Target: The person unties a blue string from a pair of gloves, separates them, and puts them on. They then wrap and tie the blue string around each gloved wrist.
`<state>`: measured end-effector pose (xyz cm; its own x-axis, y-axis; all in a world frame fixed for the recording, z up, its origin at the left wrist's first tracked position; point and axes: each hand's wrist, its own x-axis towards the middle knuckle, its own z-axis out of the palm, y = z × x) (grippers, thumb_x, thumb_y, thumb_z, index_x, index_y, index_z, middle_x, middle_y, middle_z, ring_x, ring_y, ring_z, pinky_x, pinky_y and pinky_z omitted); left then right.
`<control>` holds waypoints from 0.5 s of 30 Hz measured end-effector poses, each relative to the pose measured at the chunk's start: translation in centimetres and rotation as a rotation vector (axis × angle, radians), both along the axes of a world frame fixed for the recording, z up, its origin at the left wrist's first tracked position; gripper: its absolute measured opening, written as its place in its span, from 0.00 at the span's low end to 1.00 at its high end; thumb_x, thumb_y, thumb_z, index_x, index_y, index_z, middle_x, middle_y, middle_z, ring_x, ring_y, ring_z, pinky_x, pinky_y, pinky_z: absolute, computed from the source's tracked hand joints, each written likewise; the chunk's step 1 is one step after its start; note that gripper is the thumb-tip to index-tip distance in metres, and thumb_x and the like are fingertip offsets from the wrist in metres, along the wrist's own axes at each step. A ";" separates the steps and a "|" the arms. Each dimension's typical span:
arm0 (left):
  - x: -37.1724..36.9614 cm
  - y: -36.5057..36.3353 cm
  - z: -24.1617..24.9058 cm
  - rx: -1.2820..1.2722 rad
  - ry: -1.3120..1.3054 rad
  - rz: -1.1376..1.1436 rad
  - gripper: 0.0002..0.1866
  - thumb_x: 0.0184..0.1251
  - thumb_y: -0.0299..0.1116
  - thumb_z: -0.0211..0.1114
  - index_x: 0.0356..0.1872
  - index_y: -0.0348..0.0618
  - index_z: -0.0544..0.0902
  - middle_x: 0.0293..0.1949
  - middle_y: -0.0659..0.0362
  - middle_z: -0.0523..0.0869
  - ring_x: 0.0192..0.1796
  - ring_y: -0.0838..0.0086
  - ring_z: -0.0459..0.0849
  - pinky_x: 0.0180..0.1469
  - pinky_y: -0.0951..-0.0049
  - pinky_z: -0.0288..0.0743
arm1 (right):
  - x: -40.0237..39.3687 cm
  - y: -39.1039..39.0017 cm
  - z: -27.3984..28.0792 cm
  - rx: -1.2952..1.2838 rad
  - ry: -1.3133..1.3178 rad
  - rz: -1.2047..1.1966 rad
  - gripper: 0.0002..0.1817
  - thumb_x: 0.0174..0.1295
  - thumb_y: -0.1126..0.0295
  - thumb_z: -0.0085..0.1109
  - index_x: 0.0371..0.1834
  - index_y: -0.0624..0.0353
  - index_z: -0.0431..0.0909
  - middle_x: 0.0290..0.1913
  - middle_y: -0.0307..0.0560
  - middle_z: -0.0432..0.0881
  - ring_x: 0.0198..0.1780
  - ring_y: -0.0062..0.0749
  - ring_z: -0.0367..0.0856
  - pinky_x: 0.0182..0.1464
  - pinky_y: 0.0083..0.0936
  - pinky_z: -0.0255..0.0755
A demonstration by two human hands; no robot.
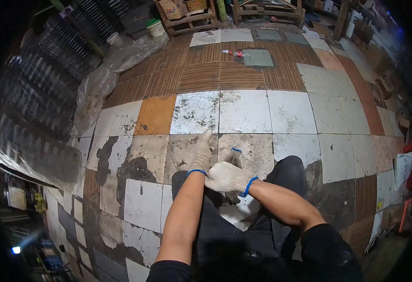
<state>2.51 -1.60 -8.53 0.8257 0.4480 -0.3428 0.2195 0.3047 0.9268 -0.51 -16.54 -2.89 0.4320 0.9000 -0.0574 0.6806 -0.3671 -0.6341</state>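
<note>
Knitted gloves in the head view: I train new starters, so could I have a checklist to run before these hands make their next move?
1. Left knitted glove on: ok, covers the left hand to the wrist.
2. Right knitted glove on: ok, its blue cuff sits at the wrist.
3. Right hand gripping the left cuff: cannot tell, fingertips hidden.
4. Grey glove free to lift: cannot tell, partly covered by the right hand.
5. Tiled floor sound: not ok, some tiles broken.
6. Plastic bottle clear of the knees: ok, lies well ahead.
</note>
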 end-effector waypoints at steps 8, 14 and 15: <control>1.6 0.5 5.2 1.383 0.394 0.073 0.30 0.66 0.58 0.68 0.52 0.41 0.93 0.62 0.40 0.85 0.68 0.46 0.81 0.71 0.46 0.73 | 1.2 1.5 0.8 0.162 -0.351 -0.601 0.23 0.61 0.56 0.67 0.54 0.60 0.84 0.53 0.61 0.84 0.56 0.60 0.84 0.60 0.59 0.73; 3.0 2.6 -1.3 1.577 0.642 -0.356 0.25 0.61 0.62 0.71 0.45 0.53 0.95 0.58 0.49 0.90 0.66 0.50 0.86 0.57 0.47 0.83 | 2.2 1.9 0.6 0.524 -0.137 -0.647 0.28 0.57 0.67 0.68 0.63 0.60 0.80 0.58 0.61 0.83 0.60 0.59 0.83 0.64 0.52 0.74; 1.8 1.0 4.3 1.577 0.603 -0.595 0.24 0.59 0.62 0.74 0.45 0.57 0.96 0.53 0.49 0.93 0.59 0.54 0.92 0.49 0.50 0.86 | 2.3 1.9 0.2 0.642 0.060 -0.736 0.28 0.57 0.69 0.66 0.64 0.61 0.81 0.60 0.62 0.84 0.61 0.62 0.82 0.65 0.51 0.74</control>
